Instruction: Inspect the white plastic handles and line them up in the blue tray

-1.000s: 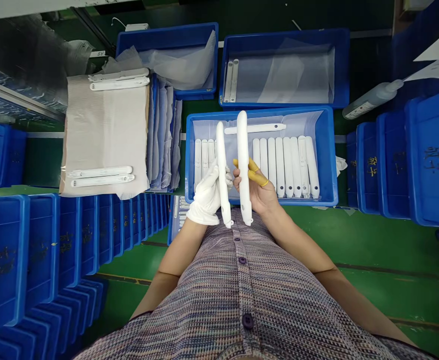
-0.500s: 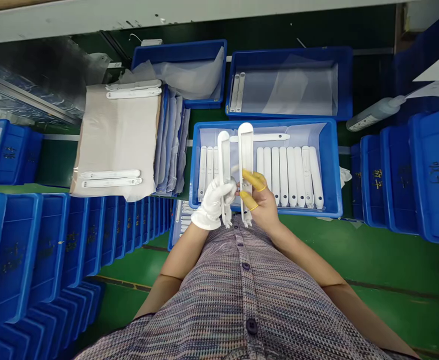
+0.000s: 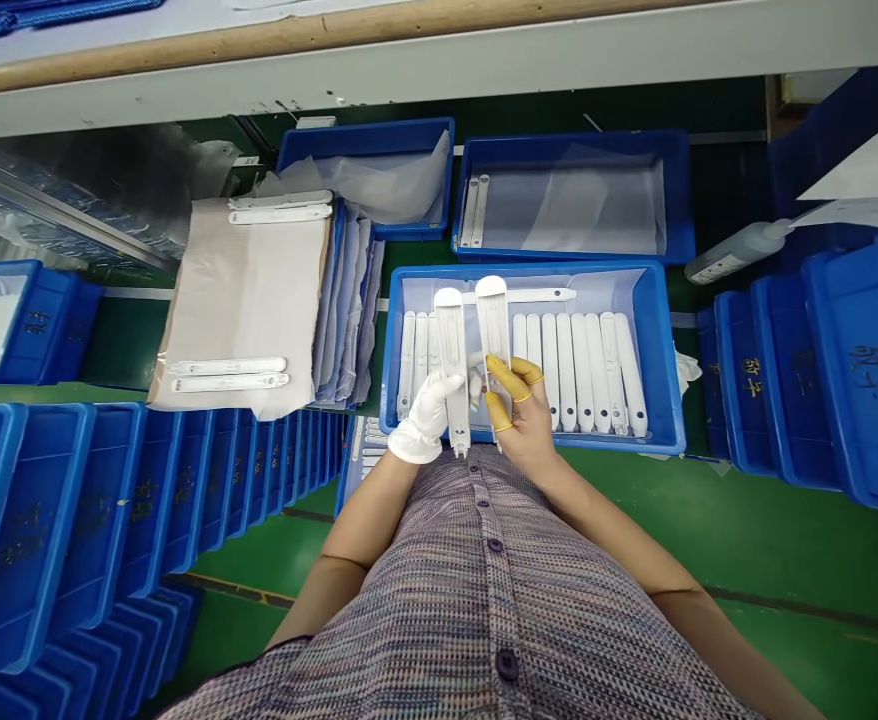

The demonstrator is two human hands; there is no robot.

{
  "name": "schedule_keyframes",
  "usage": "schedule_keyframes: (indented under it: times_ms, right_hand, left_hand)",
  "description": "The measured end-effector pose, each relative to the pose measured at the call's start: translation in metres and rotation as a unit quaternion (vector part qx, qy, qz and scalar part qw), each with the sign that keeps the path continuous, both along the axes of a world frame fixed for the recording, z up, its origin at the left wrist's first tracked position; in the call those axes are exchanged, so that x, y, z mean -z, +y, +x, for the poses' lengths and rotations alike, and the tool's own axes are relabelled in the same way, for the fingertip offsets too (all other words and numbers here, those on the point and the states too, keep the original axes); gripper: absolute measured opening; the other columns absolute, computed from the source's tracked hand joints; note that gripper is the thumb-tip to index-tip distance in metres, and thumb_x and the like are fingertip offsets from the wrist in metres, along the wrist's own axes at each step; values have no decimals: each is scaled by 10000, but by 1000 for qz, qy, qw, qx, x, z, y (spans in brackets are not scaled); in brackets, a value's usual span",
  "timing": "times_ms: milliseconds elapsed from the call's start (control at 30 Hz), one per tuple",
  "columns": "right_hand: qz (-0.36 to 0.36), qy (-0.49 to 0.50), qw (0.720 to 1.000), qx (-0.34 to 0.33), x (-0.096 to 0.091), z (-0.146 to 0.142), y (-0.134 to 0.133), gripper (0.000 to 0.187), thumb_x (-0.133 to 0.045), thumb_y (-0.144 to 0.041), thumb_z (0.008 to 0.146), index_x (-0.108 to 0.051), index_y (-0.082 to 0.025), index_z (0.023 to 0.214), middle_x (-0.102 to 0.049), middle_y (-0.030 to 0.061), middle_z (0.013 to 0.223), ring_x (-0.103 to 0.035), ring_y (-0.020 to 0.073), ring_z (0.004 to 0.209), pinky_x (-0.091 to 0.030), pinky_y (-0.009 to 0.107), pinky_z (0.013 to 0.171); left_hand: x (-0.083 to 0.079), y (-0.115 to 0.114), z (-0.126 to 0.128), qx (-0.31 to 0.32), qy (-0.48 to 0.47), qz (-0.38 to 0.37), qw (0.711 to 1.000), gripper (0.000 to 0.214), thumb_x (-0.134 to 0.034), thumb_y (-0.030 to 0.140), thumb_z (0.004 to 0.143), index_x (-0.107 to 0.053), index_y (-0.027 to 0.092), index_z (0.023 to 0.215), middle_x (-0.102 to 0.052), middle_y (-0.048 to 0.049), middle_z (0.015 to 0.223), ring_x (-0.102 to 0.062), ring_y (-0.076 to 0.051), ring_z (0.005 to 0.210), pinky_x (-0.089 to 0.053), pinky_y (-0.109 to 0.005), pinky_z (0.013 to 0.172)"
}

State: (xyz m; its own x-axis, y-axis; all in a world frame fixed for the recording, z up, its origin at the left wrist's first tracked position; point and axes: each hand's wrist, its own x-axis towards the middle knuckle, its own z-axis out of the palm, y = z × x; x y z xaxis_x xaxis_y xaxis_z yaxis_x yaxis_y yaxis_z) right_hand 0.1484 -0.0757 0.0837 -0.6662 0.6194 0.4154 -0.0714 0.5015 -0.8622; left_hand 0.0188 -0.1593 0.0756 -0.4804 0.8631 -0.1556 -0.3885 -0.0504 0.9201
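Note:
My left hand [image 3: 422, 418], in a white glove, is closed around a long white plastic part [image 3: 452, 345] that stands nearly upright in view. Yellow finger cots cover some fingers of my right hand [image 3: 527, 420], which grips a second long white plastic part [image 3: 494, 315] beside the first. The ribbed faces of both parts show, and their rounded ends point away from me. Both hands are over the near side of a blue bin [image 3: 675, 400] lined with translucent sheet. Inside it lie several similar parts [image 3: 586, 370] in a row, with one crosswise behind them.
Left of the bin, a stack of sheets [image 3: 251, 290] carries pairs of white parts. Two more blue bins [image 3: 574, 140] [image 3: 364, 130] stand behind. Stacked blue bins line the left [image 3: 56, 520] and right [image 3: 866, 370]. A bottle [image 3: 739, 252] lies at right, under a shelf edge [image 3: 439, 60].
Both held parts have turned about their length, so their ribbed faces now show more fully. The camera view has shifted, placing the bins slightly lower. Both hands keep their grips.

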Motion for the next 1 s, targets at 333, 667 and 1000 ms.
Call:
schedule_keyframes:
  times_ms: [333,667,1000]
  right_hand:
    - [-202,-156,967,24,66,-1,53,700,-464,-180,918,-340,-334,1590,-565,114,1316,-692,245,1015,-645,458,825]
    - [-61,-197,978,-24,66,25,36,598,-456,-90,871,-618,-303,1406,-546,100,1279,-671,191,913,-609,402,864]
    - [67,-126,986,-81,59,49,34,675,-475,-43,873,-573,-390,1443,-563,60,1198,-638,175,880,-593,350,774]
  left_hand:
    - [79,49,-37,-16,396,-319,861,730,-512,487,1000,-319,138,1611,-669,-183,1339,-618,-281,1278,-438,-376,1100]
    - [54,44,-19,-38,401,-292,868,496,-380,447,1062,-559,192,1448,-716,-102,984,-700,-203,893,-540,-295,819]
    - [-4,49,6,-171,285,-130,934,513,-475,610,1000,-684,203,1231,-671,-47,828,-595,-165,676,-512,-300,690]
